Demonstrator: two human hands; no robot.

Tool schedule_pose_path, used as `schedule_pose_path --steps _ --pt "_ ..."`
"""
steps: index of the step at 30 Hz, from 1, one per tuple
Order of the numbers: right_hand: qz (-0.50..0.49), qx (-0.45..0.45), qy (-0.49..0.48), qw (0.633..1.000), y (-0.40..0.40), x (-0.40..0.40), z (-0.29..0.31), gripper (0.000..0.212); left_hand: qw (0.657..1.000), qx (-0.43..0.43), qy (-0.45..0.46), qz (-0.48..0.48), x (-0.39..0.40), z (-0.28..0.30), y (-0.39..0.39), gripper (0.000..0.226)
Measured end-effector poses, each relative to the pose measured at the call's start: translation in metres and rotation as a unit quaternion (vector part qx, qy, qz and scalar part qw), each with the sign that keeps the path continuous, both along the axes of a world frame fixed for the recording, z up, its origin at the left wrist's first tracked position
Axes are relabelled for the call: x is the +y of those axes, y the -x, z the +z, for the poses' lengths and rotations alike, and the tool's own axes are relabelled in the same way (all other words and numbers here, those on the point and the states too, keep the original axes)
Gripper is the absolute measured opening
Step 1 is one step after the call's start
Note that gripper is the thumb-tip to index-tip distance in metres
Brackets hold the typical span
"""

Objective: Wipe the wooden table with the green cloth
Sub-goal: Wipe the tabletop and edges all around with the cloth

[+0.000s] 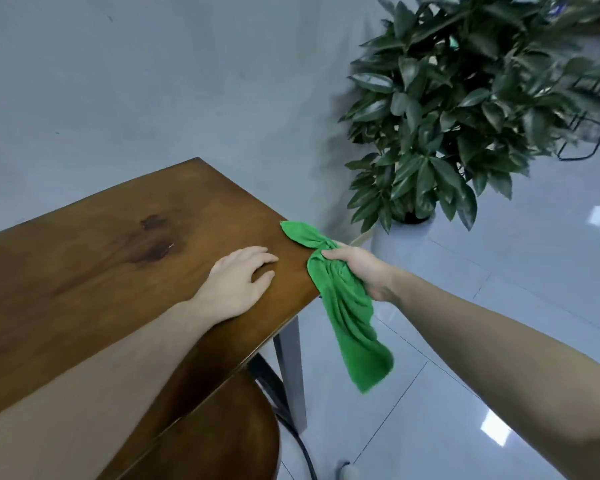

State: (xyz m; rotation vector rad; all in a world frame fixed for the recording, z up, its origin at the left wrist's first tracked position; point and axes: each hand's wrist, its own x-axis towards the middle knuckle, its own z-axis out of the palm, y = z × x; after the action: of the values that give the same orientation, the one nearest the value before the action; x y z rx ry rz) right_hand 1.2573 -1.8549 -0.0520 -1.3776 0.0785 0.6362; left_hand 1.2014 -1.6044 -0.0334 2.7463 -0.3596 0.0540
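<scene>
The green cloth (343, 299) is gripped, bunched, in the right hand (361, 271) at centre frame, one end lying on the right edge of the wooden table (101, 258) and the rest hanging off it. The left hand (238, 278) is laid flat on the tabletop beside it, fingers relaxed. A potted plant (465, 109) is seen at upper right.

R hand (362, 271) grips green cloth (347, 306) bunched at wooden table (101, 254) right edge; one end lies on the top, rest hangs off. L hand (238, 282) flat on table nr cloth. Potted plant (465, 109) beyond table's right edge, on floor.
</scene>
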Motion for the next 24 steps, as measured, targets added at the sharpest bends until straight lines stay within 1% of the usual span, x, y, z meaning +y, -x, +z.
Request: schedule_pose_path --steps 2,4,7,8,11,14,16,19,24 --pt "-0.104 -0.019 -0.032 0.994 0.020 0.007 -0.010 0.029 1.000 -0.004 0.000 -0.003 -0.005 -0.002 0.010 0.038" --pt "-0.181 -0.049 -0.066 0.980 0.034 0.018 -0.019 0.029 1.000 -0.004 -0.003 -0.002 -0.007 -0.006 0.016 0.039" --pt "-0.246 -0.076 -0.091 0.962 0.042 0.034 -0.026 0.033 1.000 -0.024 -0.009 -0.002 -0.008 -0.011 0.024 0.040" --pt "-0.261 -0.076 -0.094 0.958 0.044 0.040 -0.027 0.040 0.999 -0.033 -0.012 0.000 -0.009 -0.012 0.025 0.040" --pt "-0.301 -0.062 -0.070 0.949 0.051 0.056 -0.027 0.071 0.999 -0.049 -0.021 0.011 -0.013 -0.012 0.027 0.039" --pt "-0.353 -0.058 -0.066 0.931 0.065 0.076 -0.024 0.084 0.998 -0.053 -0.026 0.019 -0.015 -0.012 0.028 0.039" --pt "-0.362 -0.063 -0.074 0.927 0.076 0.094 -0.028 0.089 0.998 -0.053 -0.028 0.023 -0.015 -0.012 0.028 0.039" --pt "-0.353 -0.069 -0.059 0.931 0.098 0.118 -0.037 0.092 0.998 -0.057 -0.025 0.027 -0.017 -0.013 0.028 0.038" --pt "-0.337 -0.086 -0.049 0.936 0.103 0.120 -0.035 0.101 0.998 -0.052 0.004 0.036 -0.016 -0.012 0.036 0.037"
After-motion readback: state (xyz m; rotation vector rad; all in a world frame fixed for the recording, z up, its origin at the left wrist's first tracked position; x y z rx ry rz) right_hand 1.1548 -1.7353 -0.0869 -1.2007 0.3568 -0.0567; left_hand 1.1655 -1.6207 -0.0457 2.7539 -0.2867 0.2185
